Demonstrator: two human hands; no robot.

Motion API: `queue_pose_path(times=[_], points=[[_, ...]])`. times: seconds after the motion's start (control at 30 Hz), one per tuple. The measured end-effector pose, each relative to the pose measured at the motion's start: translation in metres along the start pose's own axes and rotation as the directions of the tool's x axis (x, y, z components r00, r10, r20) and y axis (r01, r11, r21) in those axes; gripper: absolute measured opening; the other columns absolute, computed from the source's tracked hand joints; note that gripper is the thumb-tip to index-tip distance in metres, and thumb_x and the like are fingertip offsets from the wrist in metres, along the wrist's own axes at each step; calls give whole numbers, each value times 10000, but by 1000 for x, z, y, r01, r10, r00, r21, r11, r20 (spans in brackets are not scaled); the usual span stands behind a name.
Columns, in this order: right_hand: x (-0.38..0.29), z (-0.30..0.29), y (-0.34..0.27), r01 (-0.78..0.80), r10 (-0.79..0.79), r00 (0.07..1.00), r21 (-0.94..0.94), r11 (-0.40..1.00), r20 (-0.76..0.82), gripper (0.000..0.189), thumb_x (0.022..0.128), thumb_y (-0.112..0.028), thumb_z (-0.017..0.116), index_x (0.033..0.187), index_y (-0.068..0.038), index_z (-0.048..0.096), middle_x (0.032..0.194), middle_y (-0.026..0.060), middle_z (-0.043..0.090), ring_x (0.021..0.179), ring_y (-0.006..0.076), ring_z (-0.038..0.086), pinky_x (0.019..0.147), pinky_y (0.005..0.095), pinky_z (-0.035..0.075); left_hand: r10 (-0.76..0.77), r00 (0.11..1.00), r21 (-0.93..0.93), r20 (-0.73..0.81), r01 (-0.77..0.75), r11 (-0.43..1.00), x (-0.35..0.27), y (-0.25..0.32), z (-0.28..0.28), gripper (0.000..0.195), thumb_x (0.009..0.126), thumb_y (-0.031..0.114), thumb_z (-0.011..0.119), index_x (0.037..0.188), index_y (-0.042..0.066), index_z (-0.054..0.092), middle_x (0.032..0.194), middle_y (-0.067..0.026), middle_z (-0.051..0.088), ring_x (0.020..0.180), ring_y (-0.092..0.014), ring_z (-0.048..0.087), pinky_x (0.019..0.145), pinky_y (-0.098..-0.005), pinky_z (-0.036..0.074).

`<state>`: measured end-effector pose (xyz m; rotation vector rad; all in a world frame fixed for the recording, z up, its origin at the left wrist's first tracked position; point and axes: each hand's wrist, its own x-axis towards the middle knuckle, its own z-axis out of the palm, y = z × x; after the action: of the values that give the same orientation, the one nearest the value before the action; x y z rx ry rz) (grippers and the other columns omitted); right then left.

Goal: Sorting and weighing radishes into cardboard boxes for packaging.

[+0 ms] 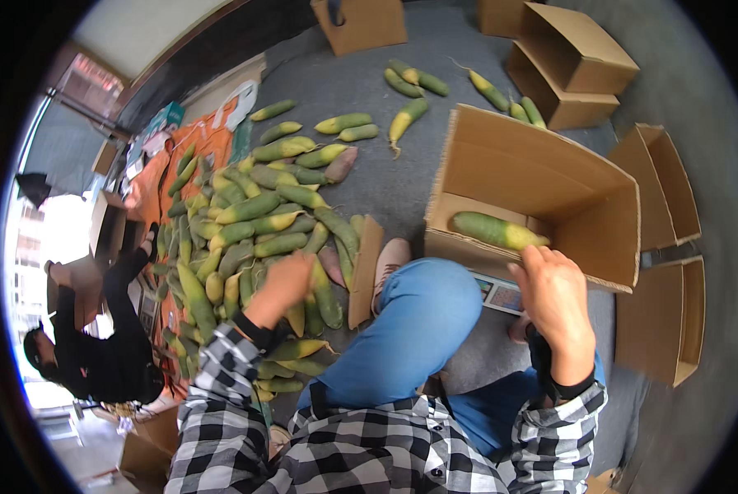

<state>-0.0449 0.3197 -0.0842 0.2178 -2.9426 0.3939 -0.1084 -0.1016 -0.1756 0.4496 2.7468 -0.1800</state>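
My left hand (pixel 289 278), somewhat blurred, is over the near side of a large pile of green radishes (pixel 245 210); whether its fingers hold one is unclear. On the right, my right hand (pixel 545 272) bends over the near wall of an open cardboard box (pixel 536 148), its fingertips at the pale end of a green radish (pixel 492 230). That radish lies over the box's bottom near the wall; the fingertips are partly hidden, so a grip is uncertain. A digital scale (pixel 502 295) shows partly beneath the box.
More cardboard boxes stand along the right (pixel 659 321) and upper right (pixel 579 49). Loose radishes (pixel 409 120) lie on the grey floor covering. A cardboard flap (pixel 366 272) stands at the pile's edge. Another person (pixel 109 352) in dark clothes is at the far left, beside an orange sheet (pixel 205 145).
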Motion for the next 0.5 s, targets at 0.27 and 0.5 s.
queue_pose_path(times=[0.27, 0.5], points=[[9, -17, -8, -123, 108, 988, 140, 982, 113, 271, 956, -262, 544, 958, -4, 628, 838, 177, 638, 805, 364, 611, 713, 440, 470, -346, 932, -348, -111, 290, 892, -83, -53, 121, 425, 758, 161, 671, 1153, 40, 569, 1137, -207, 561, 1004, -395, 584, 849, -464, 497], [12, -15, -9, -208, 200, 973, 61, 976, 118, 273, 971, -267, 524, 963, -15, 628, 826, 181, 634, 790, 368, 612, 695, 439, 469, -353, 836, -247, -420, 269, 931, -54, -100, 90, 375, 748, 103, 678, 1092, 27, 548, 1029, -191, 581, 929, -386, 588, 781, -464, 497]])
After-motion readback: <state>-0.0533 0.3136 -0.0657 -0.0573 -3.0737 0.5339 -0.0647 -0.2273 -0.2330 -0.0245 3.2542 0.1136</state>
